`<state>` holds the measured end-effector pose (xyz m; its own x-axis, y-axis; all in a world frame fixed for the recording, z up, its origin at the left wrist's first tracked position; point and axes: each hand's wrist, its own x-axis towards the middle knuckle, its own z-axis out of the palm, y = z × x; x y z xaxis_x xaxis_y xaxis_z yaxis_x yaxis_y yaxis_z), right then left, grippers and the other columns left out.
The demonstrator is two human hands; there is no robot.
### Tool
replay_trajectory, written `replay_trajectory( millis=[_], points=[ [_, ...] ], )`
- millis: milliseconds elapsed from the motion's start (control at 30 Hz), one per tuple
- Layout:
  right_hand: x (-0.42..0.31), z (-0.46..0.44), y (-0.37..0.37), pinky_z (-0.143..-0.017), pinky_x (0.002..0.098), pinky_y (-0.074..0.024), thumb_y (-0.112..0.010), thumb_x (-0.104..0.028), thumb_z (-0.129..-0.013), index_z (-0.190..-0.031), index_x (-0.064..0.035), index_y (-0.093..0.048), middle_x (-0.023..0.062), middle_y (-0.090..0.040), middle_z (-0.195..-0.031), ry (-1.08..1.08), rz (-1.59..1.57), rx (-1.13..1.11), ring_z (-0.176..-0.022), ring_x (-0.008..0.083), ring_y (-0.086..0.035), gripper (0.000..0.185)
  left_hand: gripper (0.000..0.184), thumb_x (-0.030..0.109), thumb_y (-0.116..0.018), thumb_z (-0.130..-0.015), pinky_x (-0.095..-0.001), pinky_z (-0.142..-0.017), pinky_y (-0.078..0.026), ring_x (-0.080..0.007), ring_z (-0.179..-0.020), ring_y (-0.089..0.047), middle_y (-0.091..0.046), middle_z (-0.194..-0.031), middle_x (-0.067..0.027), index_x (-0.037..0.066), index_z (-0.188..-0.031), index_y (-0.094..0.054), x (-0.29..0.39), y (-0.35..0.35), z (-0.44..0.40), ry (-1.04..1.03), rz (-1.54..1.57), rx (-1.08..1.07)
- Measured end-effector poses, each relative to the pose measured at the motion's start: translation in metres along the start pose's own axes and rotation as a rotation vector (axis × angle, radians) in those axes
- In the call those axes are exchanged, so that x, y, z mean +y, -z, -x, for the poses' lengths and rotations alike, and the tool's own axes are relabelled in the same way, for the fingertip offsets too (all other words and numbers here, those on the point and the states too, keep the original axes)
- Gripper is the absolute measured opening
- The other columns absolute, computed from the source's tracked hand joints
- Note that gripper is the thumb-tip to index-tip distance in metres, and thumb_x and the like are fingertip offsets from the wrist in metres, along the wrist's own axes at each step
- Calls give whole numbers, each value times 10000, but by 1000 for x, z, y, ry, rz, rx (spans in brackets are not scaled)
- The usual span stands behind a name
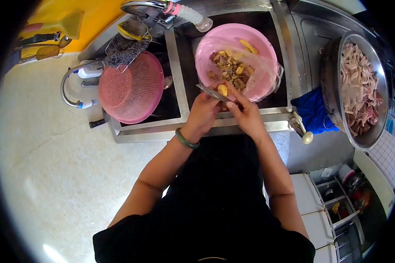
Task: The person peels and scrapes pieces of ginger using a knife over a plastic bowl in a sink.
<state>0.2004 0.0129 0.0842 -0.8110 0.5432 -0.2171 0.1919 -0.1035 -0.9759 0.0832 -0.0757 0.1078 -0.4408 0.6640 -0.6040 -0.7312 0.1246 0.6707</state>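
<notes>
Both hands meet over the near rim of a pink basin [264, 38] in the sink. A flat metal blade [213, 93] lies between them, and a yellow peeled piece [223, 90] is beside it. My left hand [202, 112] is closed round the near side of the blade; its fingertips are partly hidden. My right hand [246, 115] has its thumb against the blade's end and its fingers bent around the yellow piece. Inside the basin, a clear plastic bag [260, 79] holds brown and yellow scraps [235, 68].
A pink mesh basket [134, 90] sits in the left sink, under a wire rack with scrubbers [125, 48]. Faucets [145, 6] rise behind. On the right stand a metal bowl of sliced meat [359, 83] and a blue cloth [312, 109].
</notes>
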Motion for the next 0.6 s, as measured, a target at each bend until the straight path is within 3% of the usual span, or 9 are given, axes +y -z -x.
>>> replay_trajectory(
  millis=[100,167,367,500,600],
  points=[
    [-1,1,3,-941,337,-441,-609,-231,-895,-1351,-223,-481,158,-577,-1244,-23,22,7,-1136,269,-573,474,357,127,-502,-936,-256,-699,-458,-120,-820,-562,-614,-1039,-34,24,-1278,-490,-4,15,-5,-3,54,-114],
    [5,0,2,-927,344,-452,-612,-250,-893,-1346,-229,-488,158,-595,-1216,54,64,49,-1119,287,-584,469,349,133,-501,-939,-244,-682,-448,-115,-785,-545,-612,-1016,-30,26,-1271,-496,-5,13,-4,4,68,-119],
    [-6,3,4,-859,353,-491,-611,-260,-887,-1301,-242,-535,147,-632,-1130,12,320,77,-1043,300,-614,421,280,169,-510,-940,-231,-616,-418,-103,-714,-525,-582,-903,-12,31,-1182,-545,-7,10,2,39,5,-40],
    [11,2,2,-841,352,-497,-610,-262,-886,-1280,-240,-554,142,-637,-1116,75,233,108,-1020,293,-623,399,248,181,-514,-935,-236,-572,-394,-100,-684,-512,-556,-844,-7,32,-1128,-561,-9,12,1,41,-33,-14],
    [7,2,0,-843,347,-496,-617,-268,-881,-1262,-241,-571,141,-640,-1111,63,167,110,-1018,289,-626,384,152,187,-493,-929,-223,-518,-342,-76,-606,-468,-522,-731,9,52,-941,-561,-6,6,4,26,-91,28]
  ],
)
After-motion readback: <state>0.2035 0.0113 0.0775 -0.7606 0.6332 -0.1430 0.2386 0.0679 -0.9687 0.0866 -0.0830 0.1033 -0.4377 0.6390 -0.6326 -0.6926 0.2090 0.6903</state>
